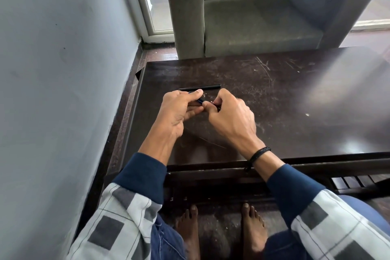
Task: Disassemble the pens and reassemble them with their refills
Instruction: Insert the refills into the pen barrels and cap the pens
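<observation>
Currently mid-job on one pen; both hands meet over the near-centre of the dark table (295, 95), seemingly raised a little off it, likely so parts can be turned freely. Left hand (181, 110) is curled round a dark blue pen barrel (200, 101), thumb on top, fingers beneath; reads as the anchoring grip, keeping the body steady. Right hand (231, 118), at 3 o'clock of the left, pinches at the barrel's other end with thumb and fingertips; what sits in that pinch (tip, refill end) is hidden by the knuckles; cannot tell. Hands nearly touching; such short holds suit twisting or pulling a small joint. Coming apart or going together: not decidable from this.

Second pen (211, 86), black, whole as far as seen, lies flat on the table at 12 o'clock of the hands, just beyond the left thumb; parked crosswise, within reach yet out of the working space.

Thin pale line (211, 143) on the tabletop at 6 o'clock of the hands; loose refill or scratch, too faint to say.

Black wristband (260, 153) on the right wrist; grey armchair (253, 23) at 12 o'clock beyond the table.

Risk, as judged: small parts dropped on the glossy top could roll off.
</observation>
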A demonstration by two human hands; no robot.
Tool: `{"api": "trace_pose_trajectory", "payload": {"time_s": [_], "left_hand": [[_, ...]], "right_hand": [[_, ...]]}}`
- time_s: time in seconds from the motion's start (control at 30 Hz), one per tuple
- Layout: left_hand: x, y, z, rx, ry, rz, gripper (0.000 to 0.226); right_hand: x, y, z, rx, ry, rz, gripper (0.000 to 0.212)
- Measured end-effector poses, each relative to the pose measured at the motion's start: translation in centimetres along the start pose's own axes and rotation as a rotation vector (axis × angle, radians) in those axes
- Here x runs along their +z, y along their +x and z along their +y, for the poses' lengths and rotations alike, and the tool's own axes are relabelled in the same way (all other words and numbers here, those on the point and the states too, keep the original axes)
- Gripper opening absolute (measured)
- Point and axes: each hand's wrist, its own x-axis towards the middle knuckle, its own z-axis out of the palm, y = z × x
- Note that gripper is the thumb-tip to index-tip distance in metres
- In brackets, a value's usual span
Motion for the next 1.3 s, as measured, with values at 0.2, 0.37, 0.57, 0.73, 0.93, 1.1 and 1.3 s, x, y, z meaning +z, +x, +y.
{"api": "trace_pose_trajectory", "payload": {"time_s": [0.2,0.37,0.57,0.73,0.93,1.1,1.3], "left_hand": [[-0.2,0.2,0.1,-0.015,-0.003,0.03,0.019],[-1.5,1.5,0.5,0.06,0.065,0.144,0.022],[-1.8,2.8,-0.9,0.198,0.715,0.091,0.008],[0.1,1.9,-2.1,0.079,1.25,-0.092,0.024],[0.5,1.2,-2.0,0.1,1.383,-0.122,0.033],[-0.2,1.5,-1.6,0.103,1.372,-0.055,0.028],[-0.6,1.1,-0.4,0.155,0.778,-0.205,0.036]], "right_hand": [[0.0,1.0,0.4,0.066,0.095,-0.152,0.028],[-0.3,1.9,1.4,0.122,0.245,-0.273,0.02],[-1.2,2.7,2.1,0.347,0.569,-0.221,0.017],[-1.6,3.0,2.2,0.515,0.802,-0.149,0.018],[-1.7,3.3,2.3,0.542,0.884,-0.134,0.017],[-1.5,3.2,2.1,0.533,0.902,-0.132,0.012],[-1.8,3.2,1.8,0.509,1.028,-0.102,0.008]]}}
